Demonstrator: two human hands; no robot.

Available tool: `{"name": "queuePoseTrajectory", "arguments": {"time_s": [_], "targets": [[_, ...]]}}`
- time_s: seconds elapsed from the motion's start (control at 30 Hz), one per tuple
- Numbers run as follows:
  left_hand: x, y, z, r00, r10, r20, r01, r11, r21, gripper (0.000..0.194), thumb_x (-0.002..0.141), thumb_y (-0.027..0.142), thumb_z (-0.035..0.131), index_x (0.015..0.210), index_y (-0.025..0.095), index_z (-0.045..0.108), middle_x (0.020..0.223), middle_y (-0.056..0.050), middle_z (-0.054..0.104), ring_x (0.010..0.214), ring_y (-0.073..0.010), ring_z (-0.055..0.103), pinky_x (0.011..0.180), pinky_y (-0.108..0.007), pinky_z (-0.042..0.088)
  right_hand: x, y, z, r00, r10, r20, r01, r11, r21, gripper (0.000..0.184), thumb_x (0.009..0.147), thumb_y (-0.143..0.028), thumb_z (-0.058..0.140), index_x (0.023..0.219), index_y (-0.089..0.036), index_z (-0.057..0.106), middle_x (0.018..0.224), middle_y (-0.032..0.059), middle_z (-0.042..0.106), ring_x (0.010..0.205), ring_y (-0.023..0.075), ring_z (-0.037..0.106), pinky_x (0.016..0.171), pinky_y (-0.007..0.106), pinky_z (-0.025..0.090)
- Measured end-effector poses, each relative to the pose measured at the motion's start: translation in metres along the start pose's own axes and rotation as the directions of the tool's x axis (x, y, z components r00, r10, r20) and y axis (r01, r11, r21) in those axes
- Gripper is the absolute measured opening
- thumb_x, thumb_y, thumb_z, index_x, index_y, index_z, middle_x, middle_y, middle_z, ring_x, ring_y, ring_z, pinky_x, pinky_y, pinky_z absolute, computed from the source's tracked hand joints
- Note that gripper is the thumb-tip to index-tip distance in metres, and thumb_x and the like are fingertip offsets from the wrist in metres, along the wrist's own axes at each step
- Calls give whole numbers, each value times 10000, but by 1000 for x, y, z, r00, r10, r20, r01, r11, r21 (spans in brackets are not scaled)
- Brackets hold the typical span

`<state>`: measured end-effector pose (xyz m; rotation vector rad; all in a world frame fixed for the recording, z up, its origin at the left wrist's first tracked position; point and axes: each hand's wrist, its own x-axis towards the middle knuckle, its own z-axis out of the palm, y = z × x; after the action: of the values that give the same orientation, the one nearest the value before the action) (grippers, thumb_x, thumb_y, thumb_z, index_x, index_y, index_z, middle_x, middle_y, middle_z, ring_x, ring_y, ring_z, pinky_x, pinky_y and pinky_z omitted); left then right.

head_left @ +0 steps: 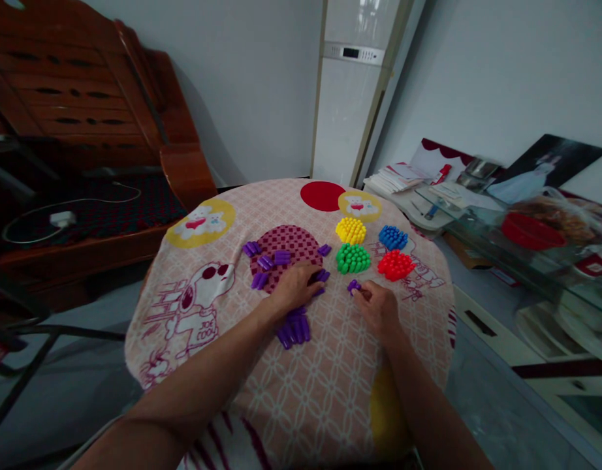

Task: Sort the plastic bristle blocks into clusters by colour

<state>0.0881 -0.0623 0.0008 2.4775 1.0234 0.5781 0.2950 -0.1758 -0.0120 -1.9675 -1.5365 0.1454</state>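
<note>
My left hand (297,286) lies low over the table, its fingers curled round purple plastic cylinders (323,275) at the fingertips; the palm hides what is beneath. My right hand (379,307) pinches a small purple cluster (353,286) of the same kind between thumb and fingers. Under my left wrist sits a larger group of purple cylinders (294,331), partly covered. More small purple bundles lie beyond my left hand, among them one bundle (282,257) on the dark printed circle and another (324,249) farther right.
Beyond my right hand stand tight clusters of small pieces: yellow (350,230), green (352,258), blue (393,237) and red (396,265). A patterned cloth (325,391) covers the round table. A glass-topped cabinet (516,261) adjoins on the right; a wooden bench (76,98) stands at left.
</note>
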Motion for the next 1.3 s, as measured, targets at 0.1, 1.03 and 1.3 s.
{"name": "queuePoseTrajectory", "arguments": {"time_s": [0.1, 1.03, 1.3], "targets": [[5, 10, 6, 998, -42, 36, 39, 996, 75, 265, 856, 274, 631, 1097, 180, 692, 1082, -85, 725, 1005, -225, 661, 893, -319, 504, 0, 3, -2, 1000, -8, 1, 8, 991, 130, 303, 841, -453, 584, 682, -198, 625, 612, 21, 644, 560, 150, 553, 562, 262, 349], [-4, 28, 2, 987, 101, -127, -134, 950, -281, 306, 837, 173, 612, 1140, 174, 660, 1054, -71, 713, 895, -170, 666, 784, -277, 529, -4, -5, -14, 959, -12, -283, 99, 951, 294, 322, 884, -451, 537, 749, -189, 669, 532, -15, 519, 491, 125, 449, 516, 256, 362], [-5, -1, -11, 994, 60, 93, -56, 997, -47, 300, 700, 269, 756, 987, 199, 703, 973, -46, 729, 903, -227, 673, 832, -325, 522, 6, 9, -3, 961, -68, -268, 82, 996, 43, 343, 904, -421, 503, 661, -203, 609, 553, 12, 574, 516, 136, 478, 546, 260, 327]]}}
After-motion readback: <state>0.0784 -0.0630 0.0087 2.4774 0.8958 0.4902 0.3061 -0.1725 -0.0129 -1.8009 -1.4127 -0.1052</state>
